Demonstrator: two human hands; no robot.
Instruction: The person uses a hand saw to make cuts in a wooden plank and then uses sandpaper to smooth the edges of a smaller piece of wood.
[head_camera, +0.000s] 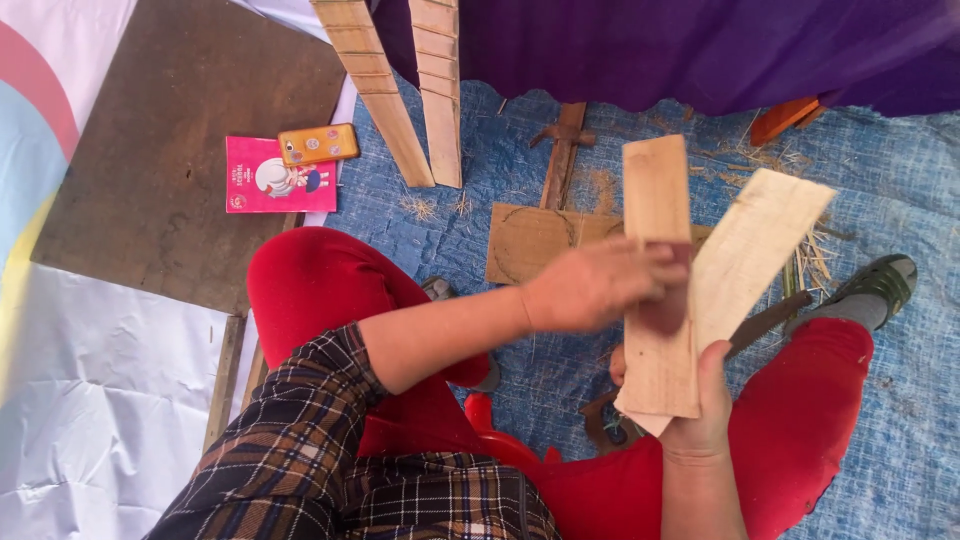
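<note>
The right hand (705, 405) is closed around the bottom ends of two flat wooden boards, holding them up over the blue mat (900, 180). The straight board (657, 300) stands almost upright. The slanted board (755, 250) leans away to the right from the same grip, so the two make a V shape. The left hand (600, 285) lies across the front of the straight board, fingers curled on it (it looks blurry, so how tight it grips is hard to tell).

The person sits on the blue mat in red trousers (330, 290) and a checked shirt (300, 460). A grey shoe (880, 285) rests on the mat, to the right of the boards. Behind the boards, a flat brown board piece (530, 243) lies on the mat. Farther back, two long wooden slats (400, 90) lean at the mat's far edge. Left of the mat lies a pink booklet (275, 180) with an orange phone (318, 144) on its top corner.
</note>
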